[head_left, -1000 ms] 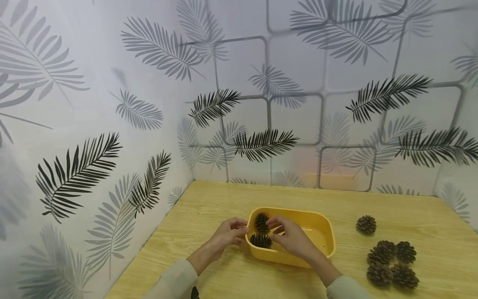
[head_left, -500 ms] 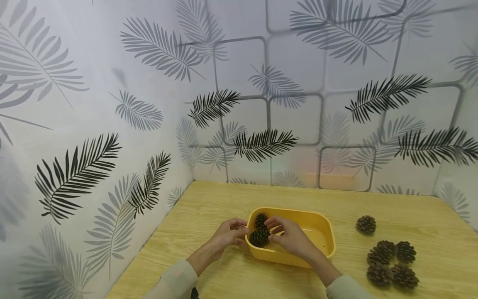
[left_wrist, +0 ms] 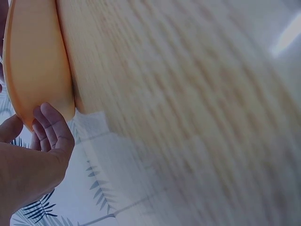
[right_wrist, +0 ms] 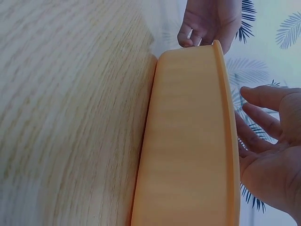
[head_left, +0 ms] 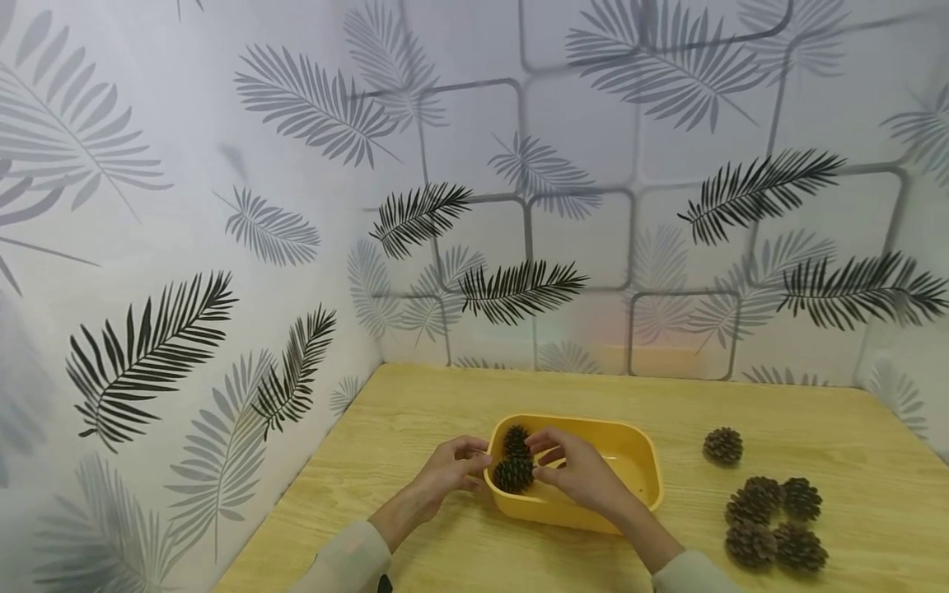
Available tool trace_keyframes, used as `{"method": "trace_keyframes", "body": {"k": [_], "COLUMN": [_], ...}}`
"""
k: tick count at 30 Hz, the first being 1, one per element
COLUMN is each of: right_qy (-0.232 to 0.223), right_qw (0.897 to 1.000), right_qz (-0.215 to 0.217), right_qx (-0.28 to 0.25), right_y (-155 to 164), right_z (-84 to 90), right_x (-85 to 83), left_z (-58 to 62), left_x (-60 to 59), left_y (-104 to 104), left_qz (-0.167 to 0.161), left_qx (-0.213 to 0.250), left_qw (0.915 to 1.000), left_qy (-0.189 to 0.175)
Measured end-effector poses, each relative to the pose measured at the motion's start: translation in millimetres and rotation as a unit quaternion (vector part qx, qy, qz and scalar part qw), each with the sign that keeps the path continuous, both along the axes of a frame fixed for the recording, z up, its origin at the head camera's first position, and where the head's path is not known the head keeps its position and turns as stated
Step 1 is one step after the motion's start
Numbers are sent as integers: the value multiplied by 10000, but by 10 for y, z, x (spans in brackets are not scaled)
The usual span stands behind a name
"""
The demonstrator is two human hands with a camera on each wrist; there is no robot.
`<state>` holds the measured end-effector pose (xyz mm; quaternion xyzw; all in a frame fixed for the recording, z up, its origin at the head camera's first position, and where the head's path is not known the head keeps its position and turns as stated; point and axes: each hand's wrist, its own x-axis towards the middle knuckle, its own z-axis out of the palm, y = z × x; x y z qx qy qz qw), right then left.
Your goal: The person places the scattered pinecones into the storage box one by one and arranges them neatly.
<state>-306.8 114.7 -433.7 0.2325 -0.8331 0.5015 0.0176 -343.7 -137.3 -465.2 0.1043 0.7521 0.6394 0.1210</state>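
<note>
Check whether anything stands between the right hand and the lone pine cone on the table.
Yes: the right end wall of the yellow bin. The right hand reaches into the bin, so it would probably need lifting over that wall. Beyond it, nothing visible blocks the lone pine cone.

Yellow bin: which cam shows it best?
Head. It frames the whole yellow bin, rim, interior and pine cones inside, though the right hand covers part. Left wrist: outer wall, cropped at the top. Right wrist: an outer side wall and rim, cropped at the bottom. Neither wrist view shows the interior.
</note>
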Motion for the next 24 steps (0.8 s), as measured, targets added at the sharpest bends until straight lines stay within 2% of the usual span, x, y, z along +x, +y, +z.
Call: {"method": "trace_keyframes", "body": {"k": [11, 24], "right_qy": [242, 587], "right_qw": [9990, 9968], "right_qz": [-314, -503], "right_qx": [-194, -203], "right_y": [127, 271], "right_z": [23, 119], "right_x": [47, 133], "left_z": [25, 3], "left_x": [39, 7], "left_y": [19, 11], "left_qz": [13, 29], "left_qx": [2, -33], "left_qw": [10000, 10000], "left_qy": [-33, -13]}}
